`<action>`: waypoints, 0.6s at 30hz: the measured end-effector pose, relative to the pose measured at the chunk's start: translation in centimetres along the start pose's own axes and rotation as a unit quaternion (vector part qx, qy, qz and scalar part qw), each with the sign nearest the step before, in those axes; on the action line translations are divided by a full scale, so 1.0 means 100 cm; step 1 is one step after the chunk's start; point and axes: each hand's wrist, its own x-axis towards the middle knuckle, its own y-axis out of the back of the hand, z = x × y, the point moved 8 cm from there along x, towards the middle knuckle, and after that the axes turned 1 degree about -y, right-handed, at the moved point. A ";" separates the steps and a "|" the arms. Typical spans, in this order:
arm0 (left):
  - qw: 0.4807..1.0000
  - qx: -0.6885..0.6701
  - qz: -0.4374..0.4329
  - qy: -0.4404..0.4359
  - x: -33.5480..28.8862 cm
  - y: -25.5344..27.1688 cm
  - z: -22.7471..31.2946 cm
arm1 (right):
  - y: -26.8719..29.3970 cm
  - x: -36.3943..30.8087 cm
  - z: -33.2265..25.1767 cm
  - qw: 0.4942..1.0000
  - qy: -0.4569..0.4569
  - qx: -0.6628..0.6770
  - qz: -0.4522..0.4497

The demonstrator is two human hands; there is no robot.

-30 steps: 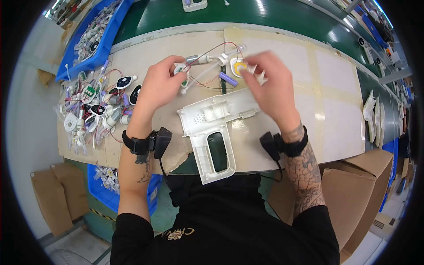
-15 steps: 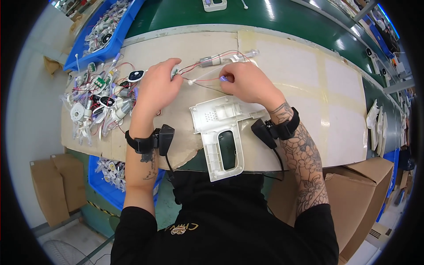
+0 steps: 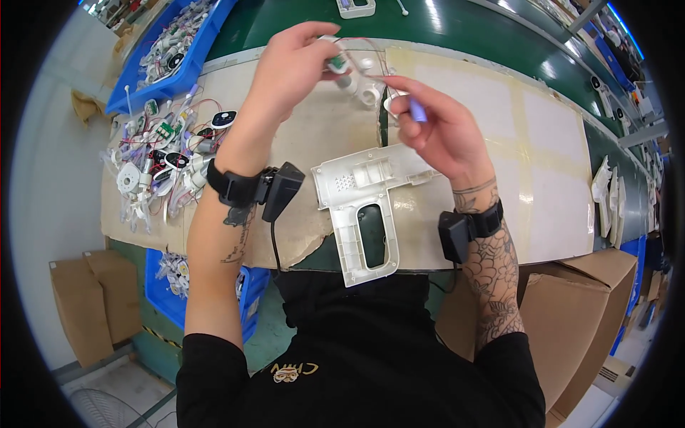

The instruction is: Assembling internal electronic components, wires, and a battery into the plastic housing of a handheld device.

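Observation:
My left hand (image 3: pixel 296 68) is raised over the far part of the table, fingers closed around a small green circuit board (image 3: pixel 337 63) with a white rim. Thin wires run from it, and a grey motor (image 3: pixel 347 83) with white round fittings (image 3: pixel 371 93) hangs close by. To the right, my right hand (image 3: pixel 446 125) has its fingers curled on a small purple piece (image 3: pixel 417 109); its forefinger reaches out to the wires. Nearer to me lies a white plastic housing half (image 3: pixel 337 200) with a looped handle, inner side up, apart from both hands.
A pile of wired motors and boards (image 3: pixel 164 157) covers the table's left. Behind it stands a blue bin (image 3: pixel 200 60) of similar parts; another blue bin (image 3: pixel 165 289) sits below the edge. Cardboard boxes (image 3: pixel 564 321) stand at lower right. A green surface (image 3: pixel 300 21) runs beyond the table.
Both hands have lifted the wired assembly off the table. The left hand moved away from me and right; the right hand moved rightward and turned. The housing half shifted slightly.

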 end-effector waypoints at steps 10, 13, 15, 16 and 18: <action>0.813 0.566 -0.102 -0.094 -0.075 -0.008 -0.005 | -0.028 -0.046 0.036 0.909 0.037 -0.412 0.047; 0.836 0.535 -0.054 -0.110 -0.104 0.000 -0.008 | -0.047 -0.049 0.043 0.843 0.076 -0.532 0.024; 0.845 0.518 -0.026 -0.132 -0.119 0.002 -0.009 | -0.053 -0.053 0.044 0.853 0.074 -0.517 0.018; 0.865 0.490 -0.011 -0.108 -0.126 0.005 -0.010 | -0.057 -0.056 0.039 0.834 0.112 -0.539 0.020; 0.882 0.464 0.004 -0.081 -0.141 0.004 -0.014 | -0.063 -0.063 0.034 0.816 0.149 -0.559 0.021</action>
